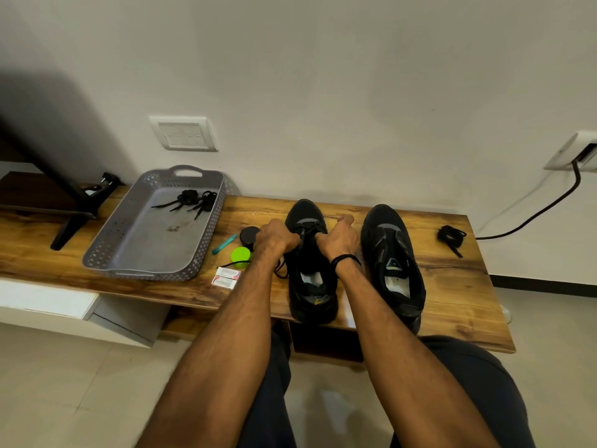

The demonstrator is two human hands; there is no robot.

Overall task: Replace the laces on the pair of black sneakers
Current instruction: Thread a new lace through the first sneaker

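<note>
Two black sneakers stand on the wooden bench, toes toward the wall. My left hand (277, 237) and my right hand (339, 238) sit on either side of the left sneaker (310, 273), each closed on a strand of its black lace (309, 232) over the eyelets. A loose end of that lace trails off the shoe's left side onto the bench. The right sneaker (392, 263) stands apart to the right with no lace visible in it. A bundled black lace (450, 237) lies near the bench's right end. Two more coiled black laces (193, 199) rest in the grey basket.
The grey perforated basket (135, 253) takes up the bench's left part. Between it and my left hand lie a black round container (248, 236), a green lid (240, 255), a teal pen-like tool (224, 244) and two small packets (226, 277). A black stand (76, 218) is at far left.
</note>
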